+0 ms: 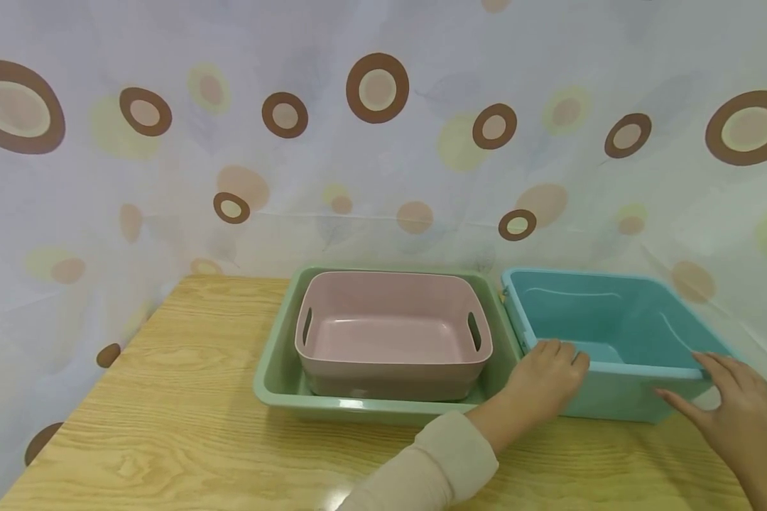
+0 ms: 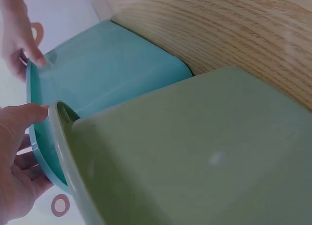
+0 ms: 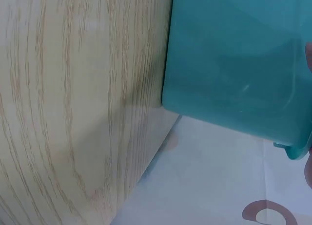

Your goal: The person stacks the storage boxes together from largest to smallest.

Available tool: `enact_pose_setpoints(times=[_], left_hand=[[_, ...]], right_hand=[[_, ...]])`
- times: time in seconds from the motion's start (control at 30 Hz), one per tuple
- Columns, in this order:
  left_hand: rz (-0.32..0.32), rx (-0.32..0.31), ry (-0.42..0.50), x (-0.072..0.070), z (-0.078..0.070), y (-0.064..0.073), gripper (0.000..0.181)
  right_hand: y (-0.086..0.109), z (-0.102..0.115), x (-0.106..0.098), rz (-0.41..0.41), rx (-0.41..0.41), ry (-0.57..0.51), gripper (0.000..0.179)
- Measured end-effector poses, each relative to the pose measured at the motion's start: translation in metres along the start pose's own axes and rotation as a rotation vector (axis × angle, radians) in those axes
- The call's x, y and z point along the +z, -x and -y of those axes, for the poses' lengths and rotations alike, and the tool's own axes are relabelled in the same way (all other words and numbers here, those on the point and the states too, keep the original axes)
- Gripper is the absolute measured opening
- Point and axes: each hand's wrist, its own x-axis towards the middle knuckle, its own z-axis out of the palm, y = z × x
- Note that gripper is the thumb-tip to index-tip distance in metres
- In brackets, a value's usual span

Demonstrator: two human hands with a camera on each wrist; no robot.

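Note:
A blue plastic bin (image 1: 620,390) stands at the right of the table. My left hand (image 1: 546,376) holds its rim near the front left corner, fingers curled over the edge. In the left wrist view this hand's thumb reaches the rim of the green basin. My right hand (image 1: 741,408) is at the bin's front right corner, fingers over the rim and thumb against the front wall. Only bits of that hand show at the edge of the right wrist view. Left of the bin sits a shallow green basin (image 1: 271,362) with a pink basket (image 1: 390,380) inside it.
The wooden table (image 1: 160,397) extends to the left and front of the containers. Behind it hangs a pale curtain (image 1: 332,163) with brown ring patterns. The green basin and blue bin stand close side by side.

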Motion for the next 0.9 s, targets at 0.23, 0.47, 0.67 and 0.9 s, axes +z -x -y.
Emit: enact_pose_setpoints(times=[0.23, 0.47, 0.67, 0.9], left_hand=[[0.080, -0.008, 0.002, -0.001, -0.001, -0.007, 0.006], [0.243, -0.005, 0.029, -0.003, -0.002, -0.011, 0.017], [0.302, -0.011, 0.058, -0.002, -0.004, -0.012, 0.021], [0.308, -0.014, 0.058, 0.002, -0.006, -0.012, 0.019]], right_hand=[[0.001, -0.010, 0.002, 0.009, 0.016, 0.008, 0.110], [0.000, -0.010, 0.002, 0.051, 0.027, 0.000, 0.107], [-0.002, -0.009, 0.001, 0.081, 0.077, 0.005, 0.102], [-0.002, -0.007, -0.001, 0.070, 0.064, 0.019, 0.094]])
